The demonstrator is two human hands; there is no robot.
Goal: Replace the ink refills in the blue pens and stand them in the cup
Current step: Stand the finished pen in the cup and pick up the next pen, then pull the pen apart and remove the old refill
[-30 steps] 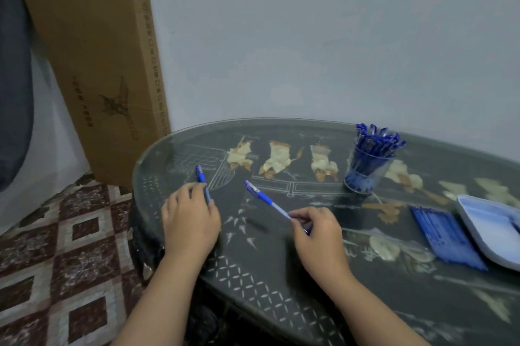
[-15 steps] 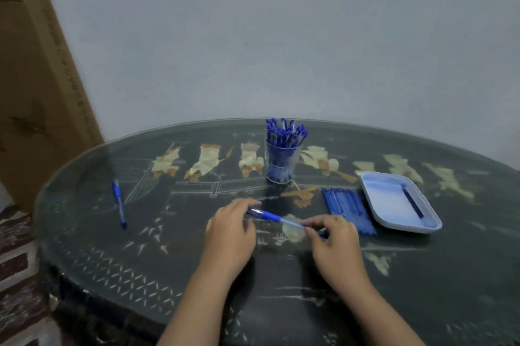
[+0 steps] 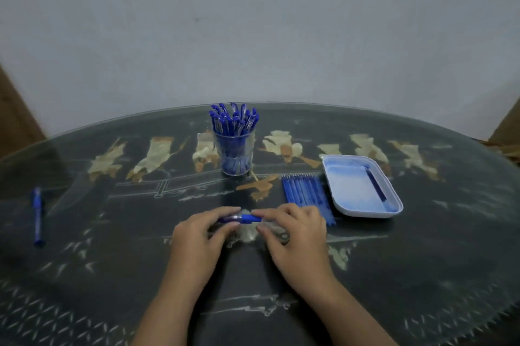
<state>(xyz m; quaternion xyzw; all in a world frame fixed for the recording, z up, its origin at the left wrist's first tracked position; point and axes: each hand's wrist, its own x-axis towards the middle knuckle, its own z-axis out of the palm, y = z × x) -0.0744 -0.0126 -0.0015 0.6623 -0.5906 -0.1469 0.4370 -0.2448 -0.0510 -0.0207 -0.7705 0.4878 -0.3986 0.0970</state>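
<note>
Pen (image 3: 242, 219) | between both hands | left hand (image 3: 198, 241) pinches one end | right hand (image 3: 295, 236) the other

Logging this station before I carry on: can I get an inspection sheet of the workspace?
Surface: dark patterned table, glass top.
Job's things: held pen between both hands; cup upright, full of pens; refills in a row left of the tray; single refill inside the tray; loose pen lying far left.
Clutter: nothing seen.
Grippers: left hand and right hand each pinch an end of the held pen.
Cables: nothing seen.
Surroundings: grey wall; brown panel at left edge.
</note>
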